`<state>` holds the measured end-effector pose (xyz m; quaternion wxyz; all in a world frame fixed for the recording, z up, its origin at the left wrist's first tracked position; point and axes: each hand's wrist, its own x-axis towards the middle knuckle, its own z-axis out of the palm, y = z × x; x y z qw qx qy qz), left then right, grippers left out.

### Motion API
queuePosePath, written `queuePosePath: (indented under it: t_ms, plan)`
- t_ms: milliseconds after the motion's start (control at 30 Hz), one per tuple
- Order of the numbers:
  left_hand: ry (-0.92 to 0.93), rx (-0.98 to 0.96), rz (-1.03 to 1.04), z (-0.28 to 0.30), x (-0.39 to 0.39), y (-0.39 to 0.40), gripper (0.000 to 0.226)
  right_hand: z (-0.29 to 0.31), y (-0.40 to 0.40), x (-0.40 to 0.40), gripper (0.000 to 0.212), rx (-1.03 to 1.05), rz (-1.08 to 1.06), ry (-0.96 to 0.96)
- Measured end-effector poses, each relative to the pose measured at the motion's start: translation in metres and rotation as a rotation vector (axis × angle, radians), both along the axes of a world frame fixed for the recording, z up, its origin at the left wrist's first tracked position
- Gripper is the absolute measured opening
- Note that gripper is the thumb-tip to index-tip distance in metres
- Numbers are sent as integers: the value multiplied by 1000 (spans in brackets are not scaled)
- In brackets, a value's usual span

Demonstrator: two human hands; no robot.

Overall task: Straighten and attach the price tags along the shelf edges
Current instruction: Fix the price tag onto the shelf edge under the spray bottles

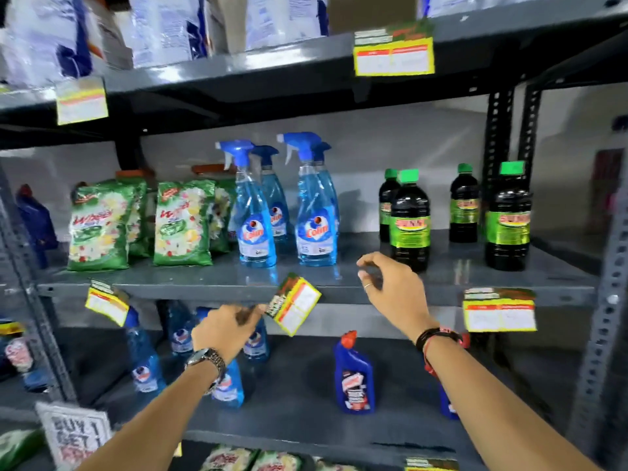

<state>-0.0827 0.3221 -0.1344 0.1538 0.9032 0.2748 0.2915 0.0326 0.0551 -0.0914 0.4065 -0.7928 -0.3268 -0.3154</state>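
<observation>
A yellow-bordered price tag hangs tilted in front of the middle shelf edge, pinched at its lower left corner by my left hand. My right hand hovers to the tag's right at the shelf edge, fingers curled and apart, holding nothing. Another tag sits crooked on the same edge at the left. A straight tag is fixed at the right. Two more tags hang on the upper shelf edge.
Green detergent packs, blue spray bottles and dark green-capped bottles stand on the middle shelf. Blue cleaner bottles stand on the shelf below. A promo sign leans at lower left. A perforated upright borders the right.
</observation>
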Motion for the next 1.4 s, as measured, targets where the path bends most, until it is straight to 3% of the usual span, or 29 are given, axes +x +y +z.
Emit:
queuePosePath:
  t_ms: [133,333,433,567,700,800,1133,1400]
  plan:
    - [91,-17,-243,6,4,19,47,-8,67,-16,18,30,0,19]
    - [16,-100,-427,0,17,31,29,-17,118,-33,24,-25,-159,27]
    - [-12,-68,-423,1,22,36,16,-12,126,-36,18,-18,-228,49]
    - [-40,85,-385,2,22,42,21,-8,128,-36,7,-78,-270,41]
    - [-227,255,-402,10,14,46,21,-9,127,-37,9,-47,-215,62]
    - [-279,243,-455,18,11,52,14,-9,123,-37,5,-37,-155,82]
    - [-141,323,-590,8,14,69,11,-27,112,-33,2,-239,-155,71]
    - [-214,317,-540,22,19,65,14,-24,113,-33,7,-191,-202,-19]
